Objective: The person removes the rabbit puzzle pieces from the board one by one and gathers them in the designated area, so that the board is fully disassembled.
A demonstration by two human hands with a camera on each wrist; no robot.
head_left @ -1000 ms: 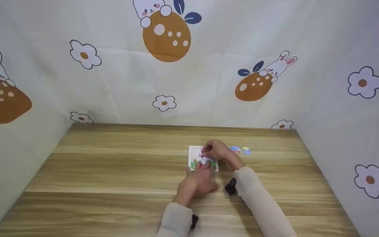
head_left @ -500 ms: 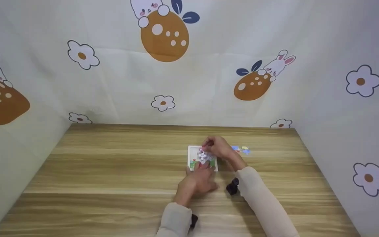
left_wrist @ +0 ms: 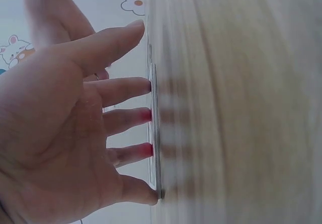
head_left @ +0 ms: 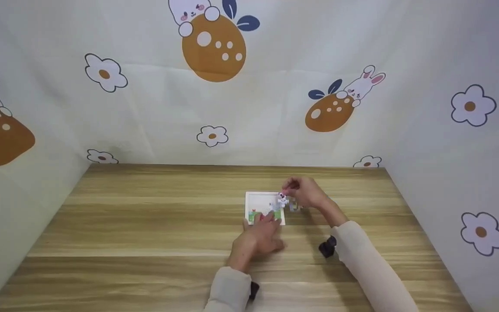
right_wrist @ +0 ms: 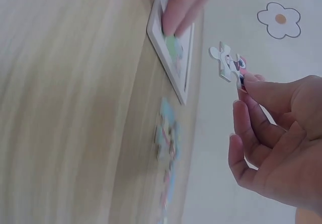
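A white square puzzle tray [head_left: 247, 206] lies on the wooden table, with green picture pieces along its near side. My left hand [head_left: 258, 236] rests on that near side, its fingers extended; in the left wrist view the fingertips [left_wrist: 146, 114] press down on the tray. Between thumb and fingers, my right hand [head_left: 308, 191] pinches a puzzle piece [right_wrist: 229, 63] with a white and pink animal face. It is held raised near the tray's right edge. Loose puzzle pieces [right_wrist: 168, 133] lie on the table to the right of the tray, partly hidden under the right hand in the head view.
The wooden table [head_left: 145, 225] reaches back to a cloth wall [head_left: 154, 104] printed with rabbits, oranges and flowers. Similar cloth stands on the left and right sides. A black wrist device [head_left: 328, 247] sits at the right sleeve.
My right hand has moved right, carrying the puzzle piece from above the tray to its right edge. The left hand has stayed on the tray's near side.
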